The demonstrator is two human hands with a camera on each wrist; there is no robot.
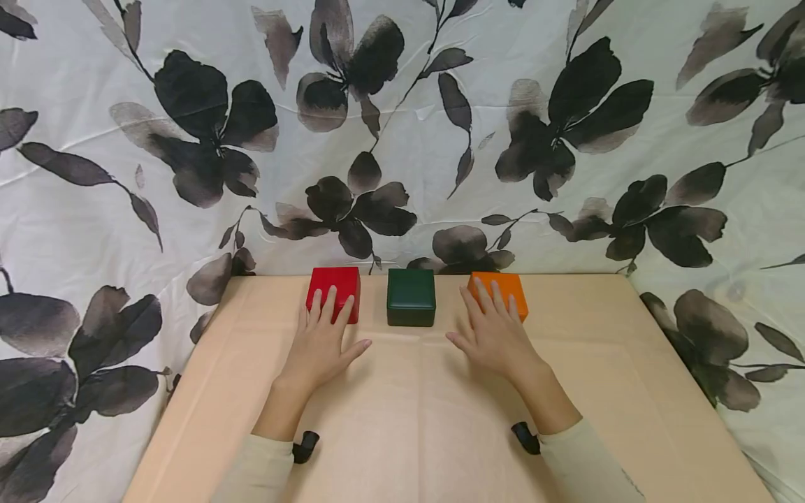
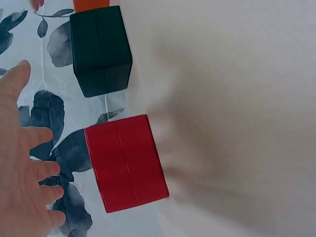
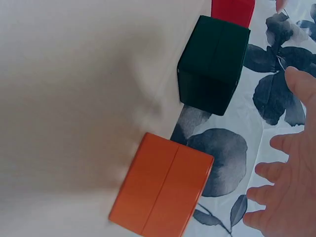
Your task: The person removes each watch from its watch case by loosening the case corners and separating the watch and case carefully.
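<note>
Three small boxes stand in a row at the table's far edge: a red box (image 1: 344,279) on the left, a dark green box (image 1: 411,297) in the middle and an orange box (image 1: 512,282) on the right. My left hand (image 1: 319,349), fingers straight and spread, is over the red box; in the left wrist view a gap shows between the fingers and that box (image 2: 126,163). Likewise spread, my right hand (image 1: 501,341) is over the orange box, apart from it (image 3: 160,185) in the right wrist view. Both hands hold nothing. A seam runs along each wrist-view box side.
The boxes stand on a pale beige table (image 1: 415,405). Behind and beside it hangs white cloth (image 1: 453,209) with dark floral print. A black wrist piece shows at the left sleeve (image 1: 258,468) and another at the right sleeve (image 1: 585,461).
</note>
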